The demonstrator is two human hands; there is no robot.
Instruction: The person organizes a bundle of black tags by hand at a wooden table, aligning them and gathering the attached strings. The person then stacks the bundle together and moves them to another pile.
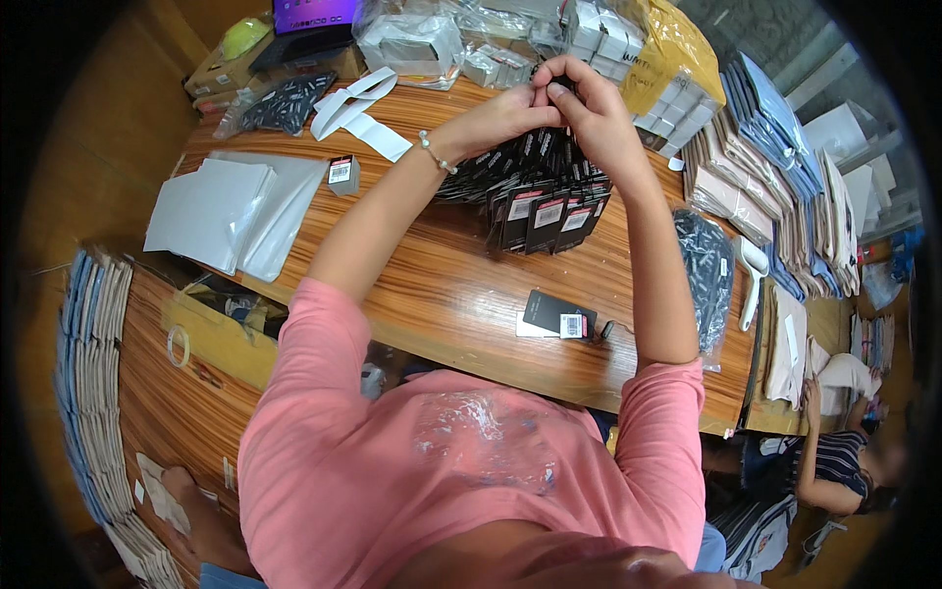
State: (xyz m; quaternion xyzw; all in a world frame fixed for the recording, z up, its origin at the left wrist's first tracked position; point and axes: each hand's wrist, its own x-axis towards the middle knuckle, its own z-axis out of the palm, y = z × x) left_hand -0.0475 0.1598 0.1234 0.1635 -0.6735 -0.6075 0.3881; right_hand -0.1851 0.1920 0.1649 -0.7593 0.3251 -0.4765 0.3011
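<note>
Both hands meet over the far middle of the table, above a thick bunch of black hang tags (pixel 545 218), several with white and red stickers facing up. My left hand (pixel 505 116), a beaded bracelet at its wrist, is closed with thumb and fingers pinched. Close against it, my right hand (pixel 592 106) pinches too, its index finger curled over. Something small and dark shows between the fingertips, mostly hidden. Nearer me lies another black hang tag (pixel 549 310) with a stickered end, beside a small black fastener (pixel 606 330).
Left are white sheets (pixel 211 211), a label stack (pixel 343 177), white ribbon (pixel 363 118) and a laptop (pixel 312 29). Right are a bag of black fasteners (pixel 702 275), a white-handled roller (pixel 753 280) and bagged garments (pixel 765 167). Another person (pixel 834 471) sits right.
</note>
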